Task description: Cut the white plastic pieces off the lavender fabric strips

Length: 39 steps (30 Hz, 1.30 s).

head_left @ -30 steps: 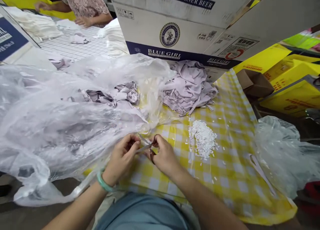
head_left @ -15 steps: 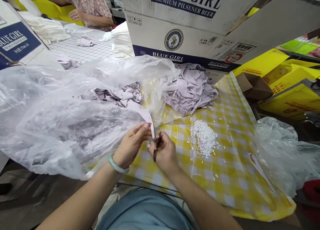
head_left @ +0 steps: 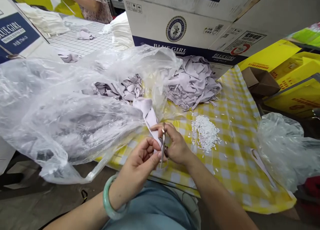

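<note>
My left hand point(head_left: 142, 163) pinches the near end of a pale lilac fabric strip point(head_left: 149, 114), which trails up toward the mouth of a clear plastic bag point(head_left: 75, 116). My right hand point(head_left: 176, 146) has its fingers in the handles of a small pair of scissors point(head_left: 163, 141). The blades point down toward me, right beside the strip's end and my left fingertips. More lilac strips point(head_left: 130, 88) lie in the bag's opening. A larger heap of lilac fabric pieces point(head_left: 193, 80) sits beyond my right hand. Small white snippets point(head_left: 206, 133) form a pile to its right.
Large white beer cartons point(head_left: 150, 23) stand at the back. A yellow checked cloth point(head_left: 235, 163) covers the table. At right are a crumpled plastic bag point(head_left: 285, 146), a single strip point(head_left: 262, 168) and yellow boxes point(head_left: 297, 80). A person point(head_left: 93, 6) stands behind the far table.
Both hands have come nearer to me, drawing more of the strip out of the bag's mouth. The scissors have turned from pointing away to pointing down toward me.
</note>
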### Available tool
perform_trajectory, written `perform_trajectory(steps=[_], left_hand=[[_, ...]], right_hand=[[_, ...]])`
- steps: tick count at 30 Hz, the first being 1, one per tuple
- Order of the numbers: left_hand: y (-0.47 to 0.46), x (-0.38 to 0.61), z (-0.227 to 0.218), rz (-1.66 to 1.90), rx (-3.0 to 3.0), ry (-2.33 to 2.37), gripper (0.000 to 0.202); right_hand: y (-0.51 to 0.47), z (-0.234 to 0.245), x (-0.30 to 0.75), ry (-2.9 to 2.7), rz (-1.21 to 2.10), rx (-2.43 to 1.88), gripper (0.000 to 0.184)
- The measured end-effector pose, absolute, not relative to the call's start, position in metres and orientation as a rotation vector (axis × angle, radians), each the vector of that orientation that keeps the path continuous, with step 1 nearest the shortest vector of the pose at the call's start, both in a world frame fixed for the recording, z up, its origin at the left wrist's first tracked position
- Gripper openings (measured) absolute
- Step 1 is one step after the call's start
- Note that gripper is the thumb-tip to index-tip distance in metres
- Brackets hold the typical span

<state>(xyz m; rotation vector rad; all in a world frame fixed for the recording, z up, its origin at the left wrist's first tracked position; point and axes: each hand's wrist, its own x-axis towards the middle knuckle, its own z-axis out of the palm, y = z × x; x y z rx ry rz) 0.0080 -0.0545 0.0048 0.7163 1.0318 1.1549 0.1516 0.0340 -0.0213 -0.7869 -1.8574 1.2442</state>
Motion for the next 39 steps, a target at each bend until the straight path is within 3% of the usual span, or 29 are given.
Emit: perform_trajectory(steps=[4,11,14,18,25,28,32,39], left_hand=[[-0.053,-0.001,0.006,1.081,0.56,1.058,0.038],[-0.046,-0.01,0.009,0.753,0.702,1.014,0.03],[-0.04,-0.009,0.024,0.817,1.083,1.021,0.027],[-0.027,0.005,0.035,1.03,1.514,1.098,0.025],[-0.006,0.046,-0.004,1.078,0.875,1.005,0.025],[-0.007,0.056,-0.02,1.039,0.908,1.001,0.025],[-0.012,0.064,-0.031,0.982,1.05,0.987,0.03],[-0.012,0.066,-0.037,0.973,1.319,1.024,0.027]], right_hand=[[0.047,-0.019,0.153,-1.664,1.269,-0.822,0.022],[0.037,-0.02,0.16,-1.452,1.253,-0.9,0.021],[0.019,-0.032,0.151,-1.282,1.386,-0.978,0.019],[-0.02,-0.048,0.128,-1.002,1.639,-1.04,0.031],[-0.048,-0.055,0.157,-1.032,1.725,-1.131,0.032],[-0.04,-0.048,0.198,-1.355,1.406,-1.368,0.029],[-0.029,-0.037,0.23,-1.85,0.803,-1.603,0.038],[-0.029,-0.037,0.234,-2.035,0.801,-1.677,0.044]])
